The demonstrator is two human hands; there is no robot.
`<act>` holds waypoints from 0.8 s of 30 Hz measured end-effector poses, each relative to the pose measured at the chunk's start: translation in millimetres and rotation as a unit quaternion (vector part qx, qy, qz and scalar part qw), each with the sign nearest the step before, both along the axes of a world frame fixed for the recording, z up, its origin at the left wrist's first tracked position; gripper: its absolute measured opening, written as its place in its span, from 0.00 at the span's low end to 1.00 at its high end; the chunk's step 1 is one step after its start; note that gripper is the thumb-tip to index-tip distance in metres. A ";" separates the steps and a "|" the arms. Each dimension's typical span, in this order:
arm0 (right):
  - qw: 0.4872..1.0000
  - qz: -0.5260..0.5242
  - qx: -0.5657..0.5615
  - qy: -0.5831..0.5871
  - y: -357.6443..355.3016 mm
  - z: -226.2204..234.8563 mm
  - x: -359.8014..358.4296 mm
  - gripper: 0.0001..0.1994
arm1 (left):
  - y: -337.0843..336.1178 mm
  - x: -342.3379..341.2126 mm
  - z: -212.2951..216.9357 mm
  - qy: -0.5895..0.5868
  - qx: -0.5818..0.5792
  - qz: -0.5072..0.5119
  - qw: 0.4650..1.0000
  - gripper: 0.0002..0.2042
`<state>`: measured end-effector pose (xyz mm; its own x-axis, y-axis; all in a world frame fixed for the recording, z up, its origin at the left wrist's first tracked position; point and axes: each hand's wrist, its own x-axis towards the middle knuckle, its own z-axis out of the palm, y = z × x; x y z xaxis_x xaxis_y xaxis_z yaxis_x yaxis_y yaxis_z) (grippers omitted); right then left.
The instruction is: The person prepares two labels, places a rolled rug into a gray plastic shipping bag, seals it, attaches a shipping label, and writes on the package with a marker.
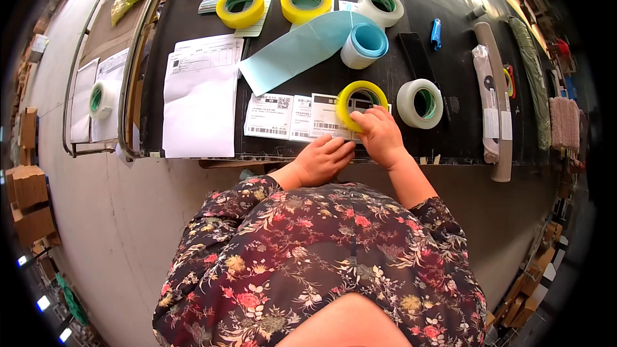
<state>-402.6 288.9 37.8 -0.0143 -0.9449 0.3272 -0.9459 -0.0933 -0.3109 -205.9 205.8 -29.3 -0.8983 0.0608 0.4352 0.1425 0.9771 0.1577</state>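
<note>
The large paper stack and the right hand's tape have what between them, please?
In the head view, printed labels lie between the large paper stack and the tape.

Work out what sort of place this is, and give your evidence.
Probably a packing station in a warehouse: rolls of tape and sheets with barcodes lie on a black table, and brown cardboard boxes are stacked at the left edge.

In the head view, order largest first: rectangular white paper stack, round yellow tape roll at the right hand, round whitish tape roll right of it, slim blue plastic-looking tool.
White paper stack
Yellow tape roll, whitish tape roll: too alike to rank
Blue tool
</note>
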 end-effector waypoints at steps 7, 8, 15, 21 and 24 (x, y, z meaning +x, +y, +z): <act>0.999 -0.007 0.027 0.041 0.4 7.0 4.0 0.23 | -5.9 33.8 -2.3 0.059 0.042 0.002 0.997 0.13; 0.999 -0.013 0.016 0.035 1.8 11.8 5.9 0.23 | -7.2 36.8 -1.7 0.058 0.043 0.001 0.997 0.13; 0.997 -0.061 -0.040 0.031 19.6 28.6 7.7 0.23 | -11.3 46.8 9.4 0.020 0.056 0.043 0.997 0.16; 0.995 -0.081 0.044 0.031 6.7 0.4 2.6 0.28 | -39.2 42.8 17.2 -0.037 0.050 0.212 0.975 0.20; 0.991 -0.099 0.072 0.061 5.9 -15.4 2.3 0.25 | -47.0 30.2 24.9 -0.035 0.041 0.192 0.980 0.22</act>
<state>-400.3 294.8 22.4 -0.1718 -0.9645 0.2004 -0.9726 0.1338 -0.1901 -175.7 158.8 -4.4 -0.8763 -0.3193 0.3607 -0.2464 0.9405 0.2339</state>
